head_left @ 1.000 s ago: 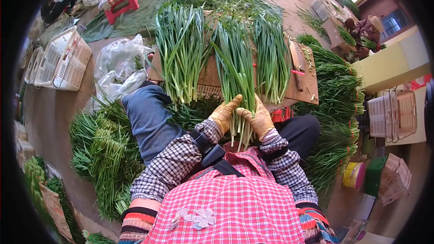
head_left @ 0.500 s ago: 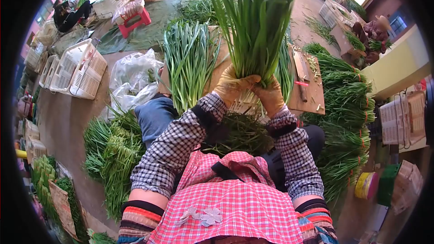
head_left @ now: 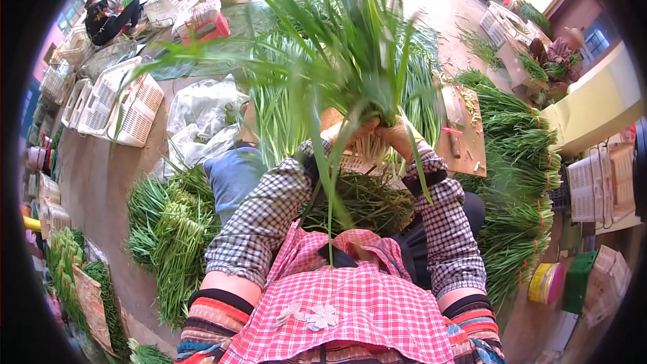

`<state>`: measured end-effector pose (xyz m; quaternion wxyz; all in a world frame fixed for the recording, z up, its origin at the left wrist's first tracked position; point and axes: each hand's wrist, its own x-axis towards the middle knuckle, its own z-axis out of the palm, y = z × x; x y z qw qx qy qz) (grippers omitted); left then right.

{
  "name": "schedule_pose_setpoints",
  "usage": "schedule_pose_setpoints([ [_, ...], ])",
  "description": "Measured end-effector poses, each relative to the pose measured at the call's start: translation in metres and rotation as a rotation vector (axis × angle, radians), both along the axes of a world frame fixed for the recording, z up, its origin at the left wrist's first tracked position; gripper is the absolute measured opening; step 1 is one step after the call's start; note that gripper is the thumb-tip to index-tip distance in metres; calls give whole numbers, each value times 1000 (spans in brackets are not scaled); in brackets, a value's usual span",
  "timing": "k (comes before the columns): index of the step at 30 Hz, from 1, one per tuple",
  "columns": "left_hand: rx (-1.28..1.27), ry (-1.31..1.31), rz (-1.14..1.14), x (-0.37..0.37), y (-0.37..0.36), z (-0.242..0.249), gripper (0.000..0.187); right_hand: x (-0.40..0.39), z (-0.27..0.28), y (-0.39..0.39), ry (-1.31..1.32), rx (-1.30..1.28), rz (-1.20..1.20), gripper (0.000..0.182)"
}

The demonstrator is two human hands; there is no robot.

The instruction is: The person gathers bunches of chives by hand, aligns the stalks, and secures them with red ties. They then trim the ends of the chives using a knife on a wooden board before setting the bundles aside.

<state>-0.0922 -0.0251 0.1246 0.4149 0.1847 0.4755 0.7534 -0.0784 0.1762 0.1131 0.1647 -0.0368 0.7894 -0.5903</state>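
Both gloved hands grip one large bunch of long green leaves (head_left: 367,61) near its pale stem ends. My left hand (head_left: 350,132) wraps the bunch from the left, partly behind hanging leaves. Around its right side my right hand (head_left: 402,139) is closed. The leaves fan out, blurred, and some droop over my left forearm and toward the apron. Loose green leaves (head_left: 269,118) lie on the board left of the bunch. A knife (head_left: 453,125) rests on the wooden board (head_left: 472,155) to the right, among cut bits.
Tied green bundles (head_left: 515,175) are stacked at the right, and loose greens (head_left: 178,229) lie on the left floor. White crates (head_left: 121,104), a plastic bag (head_left: 202,114) and a red stool (head_left: 214,29) stand beyond. Other people (head_left: 108,20) sit farther off.
The bunch's leaves have swung and spread to the left and downward, several now hanging over my forearm. Both hands still hold the stem end and have shifted slightly.
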Motion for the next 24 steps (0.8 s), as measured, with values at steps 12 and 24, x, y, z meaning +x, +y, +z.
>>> schedule_pose_setpoints([
  [12,311,-836,200,66,9,-123,55,69,-34,-31,106,604,-106,80],
  [24,450,-824,119,74,8,-100,58,169,11,-21,-433,83,-207,31],
])
